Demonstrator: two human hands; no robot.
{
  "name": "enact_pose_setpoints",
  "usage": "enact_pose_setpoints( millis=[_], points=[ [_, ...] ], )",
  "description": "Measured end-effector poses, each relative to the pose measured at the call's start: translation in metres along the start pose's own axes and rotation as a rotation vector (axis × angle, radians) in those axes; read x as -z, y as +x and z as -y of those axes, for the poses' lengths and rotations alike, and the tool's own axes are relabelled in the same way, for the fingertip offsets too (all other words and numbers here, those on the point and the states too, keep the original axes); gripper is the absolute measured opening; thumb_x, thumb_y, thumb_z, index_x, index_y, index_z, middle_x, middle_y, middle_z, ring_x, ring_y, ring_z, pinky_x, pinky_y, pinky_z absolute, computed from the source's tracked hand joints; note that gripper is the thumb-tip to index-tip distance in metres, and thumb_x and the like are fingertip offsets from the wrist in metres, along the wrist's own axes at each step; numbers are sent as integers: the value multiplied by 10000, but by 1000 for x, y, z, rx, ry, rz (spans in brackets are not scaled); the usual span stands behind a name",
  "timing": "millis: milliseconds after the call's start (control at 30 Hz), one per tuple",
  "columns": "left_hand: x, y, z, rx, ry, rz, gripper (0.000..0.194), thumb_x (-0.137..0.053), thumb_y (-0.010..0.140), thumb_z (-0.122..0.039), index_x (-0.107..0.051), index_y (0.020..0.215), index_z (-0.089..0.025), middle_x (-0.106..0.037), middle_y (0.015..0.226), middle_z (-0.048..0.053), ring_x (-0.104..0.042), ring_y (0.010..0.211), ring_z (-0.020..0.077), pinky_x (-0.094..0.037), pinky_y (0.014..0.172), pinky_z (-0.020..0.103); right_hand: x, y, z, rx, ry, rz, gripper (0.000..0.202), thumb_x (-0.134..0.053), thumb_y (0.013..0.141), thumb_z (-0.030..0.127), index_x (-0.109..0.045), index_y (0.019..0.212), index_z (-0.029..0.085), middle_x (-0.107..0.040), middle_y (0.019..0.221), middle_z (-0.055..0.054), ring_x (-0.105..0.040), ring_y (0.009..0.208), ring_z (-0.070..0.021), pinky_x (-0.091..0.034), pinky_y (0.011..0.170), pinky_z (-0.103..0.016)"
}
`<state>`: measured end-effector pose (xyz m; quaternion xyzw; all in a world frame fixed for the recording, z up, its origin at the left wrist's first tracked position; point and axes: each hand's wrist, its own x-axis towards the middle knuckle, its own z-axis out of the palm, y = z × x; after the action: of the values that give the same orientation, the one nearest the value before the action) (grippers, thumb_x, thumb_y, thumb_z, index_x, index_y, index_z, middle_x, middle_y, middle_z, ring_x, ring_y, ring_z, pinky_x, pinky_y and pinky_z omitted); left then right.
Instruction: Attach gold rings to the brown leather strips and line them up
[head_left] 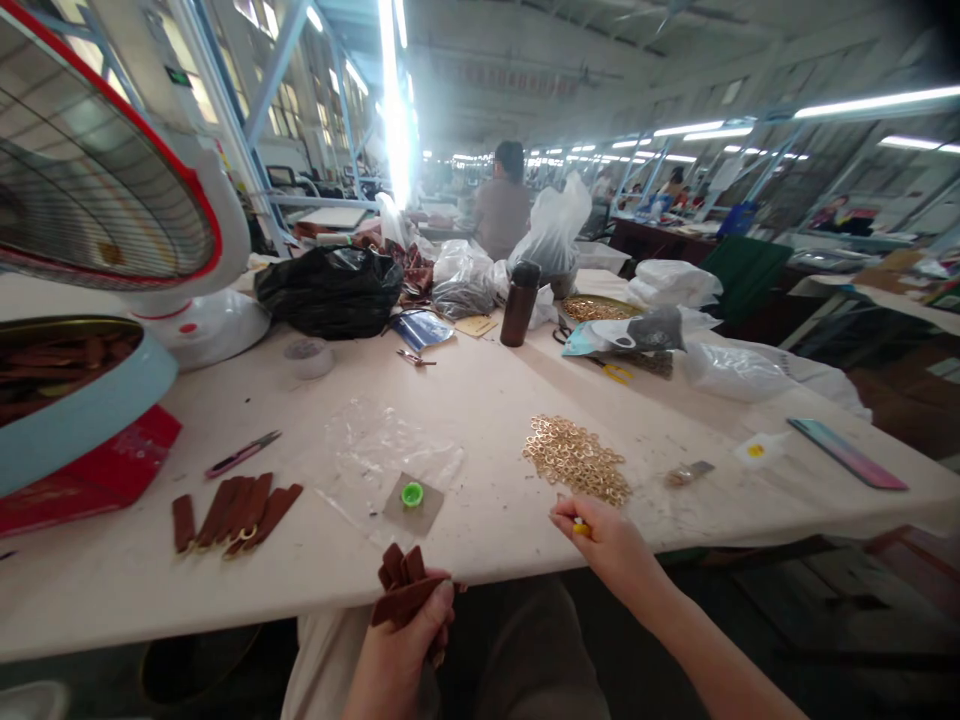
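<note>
My left hand point(411, 640) is closed around several brown leather strips point(405, 595) at the table's front edge. Pinched shut, my right hand point(604, 540) has a small yellow thing point(580, 527) showing between its fingers; its kind I cannot make out. The fingertips are just in front of a heap of gold-coloured metal rings point(577, 458). More brown strips point(232, 510), some with a gold ring at one end, lie on the left of the table. Between them and the rings, a bright green cap-like dish point(412, 494) sits on a grey square point(424, 515).
A clear plastic sheet point(375, 450), pink-handled snips point(241, 455) and a phone point(847, 453) lie on the table point(480, 400). A fan point(187, 325) and a round tin point(82, 410) of brown strips stand left. A dark bottle point(519, 305) and bags point(326, 290) are behind.
</note>
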<state>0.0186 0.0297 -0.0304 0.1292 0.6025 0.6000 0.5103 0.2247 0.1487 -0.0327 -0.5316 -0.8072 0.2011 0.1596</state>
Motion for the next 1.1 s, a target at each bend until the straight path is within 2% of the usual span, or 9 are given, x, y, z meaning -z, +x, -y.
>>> enact_pose_setpoints(
  millis=[133, 233, 433, 567, 667, 767, 900, 1033, 1100],
  points=[
    [-11, -5, -16, -53, -37, 103, 207, -730, 614, -331, -618, 670, -167, -537, 485, -39, -433, 441, 91, -313, 432, 197, -7, -21, 53, 73, 425, 162, 197, -511, 820, 324, -582, 697, 187, -573, 610, 13, -525, 595, -147, -415, 560, -241],
    [-9, -10, -18, -41, -53, 186, 212, -702, 650, -325, -583, 619, -153, -496, 463, -41, -401, 432, 79, -301, 433, 196, -16, -29, 77, 97, 605, 238, 217, -534, 802, 354, -552, 671, 181, -513, 575, 28, -457, 558, -129, -375, 528, -237],
    [5, -23, -16, 195, -94, 261, 259, -715, 606, -342, -551, 602, -142, -480, 450, -36, -396, 404, 70, -272, 403, 193, -23, -35, 86, 114, 791, 379, 324, -562, 772, 474, -510, 640, 182, -493, 570, 32, -417, 552, -119, -362, 533, -240],
    [7, -27, -20, 161, -49, 309, 232, -706, 606, -304, -542, 573, -143, -474, 440, -37, -391, 403, 65, -269, 405, 193, -21, -36, 87, 76, 918, 449, 416, -577, 726, 584, -509, 658, 179, -503, 578, 26, -429, 559, -122, -371, 547, -247],
    [5, -29, -20, 114, 2, 282, 207, -688, 622, -277, -535, 574, -146, -472, 438, -43, -387, 410, 64, -278, 414, 193, -20, -37, 88, 72, 899, 462, 428, -568, 721, 601, -487, 660, 186, -459, 567, 40, -395, 544, -116, -339, 520, -240],
    [4, -29, -19, 46, -2, 226, 206, -672, 642, -294, -529, 593, -153, -477, 449, -46, -390, 418, 68, -277, 413, 193, -19, -39, 90, 103, 729, 347, 371, -527, 782, 525, -460, 630, 194, -398, 552, 52, -359, 536, -115, -294, 495, -237],
    [1, -30, -18, -71, 26, 138, 224, -699, 616, -300, -522, 606, -163, -476, 447, -58, -372, 412, 70, -277, 412, 192, -19, -43, 94, 152, 589, 314, 272, -445, 857, 352, -482, 641, 191, -440, 557, 41, -408, 552, -125, -304, 508, -241],
    [-3, -31, -19, -105, 83, 67, 204, -716, 594, -292, -559, 570, -164, -471, 432, -58, -386, 423, 82, -298, 431, 201, -24, -47, 95, 152, 606, 297, 232, -422, 869, 308, -481, 676, 193, -461, 584, 35, -430, 565, -128, -320, 513, -236],
    [-5, -31, -19, -122, 101, 46, 172, -724, 579, -275, -597, 561, -160, -516, 474, -38, -435, 472, 102, -344, 472, 212, -26, -48, 95, 157, 602, 283, 217, -414, 876, 298, -484, 697, 196, -480, 608, 28, -444, 578, -134, -334, 524, -238]
  ],
)
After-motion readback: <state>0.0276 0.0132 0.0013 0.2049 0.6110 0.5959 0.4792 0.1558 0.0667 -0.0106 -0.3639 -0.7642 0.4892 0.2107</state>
